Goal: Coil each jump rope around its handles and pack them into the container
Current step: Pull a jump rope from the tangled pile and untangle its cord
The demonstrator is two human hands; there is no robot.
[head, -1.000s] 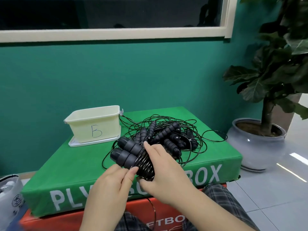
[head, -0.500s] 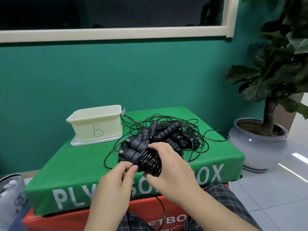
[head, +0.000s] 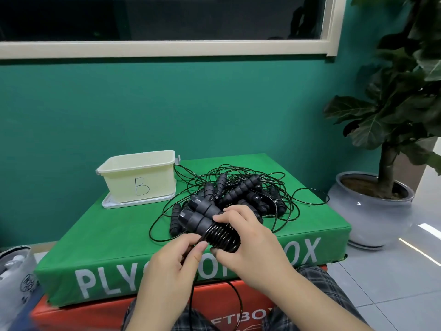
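Note:
My right hand (head: pixel 248 240) grips a pair of black jump rope handles (head: pixel 198 215) held side by side, with black cord coiled several turns around them (head: pixel 223 237). My left hand (head: pixel 171 266) pinches the loose black cord (head: pixel 191 297) just below the coil; the cord loops down toward my lap. Behind, a tangled pile of black jump ropes (head: pixel 241 194) lies on the green box top. A cream container marked "B" (head: pixel 138 177) stands on its lid at the back left; its inside is hidden.
The green plyo box (head: pixel 95 237) sits on an orange box (head: pixel 95 314). A potted plant (head: pixel 372 204) stands on the floor to the right. A grey bag (head: pixel 14 278) is at the far left. Green wall behind.
The handle bundle has shifted slightly right and lower in my hands. My left hand moved down, pulling the cord under the coil, which has gained wraps.

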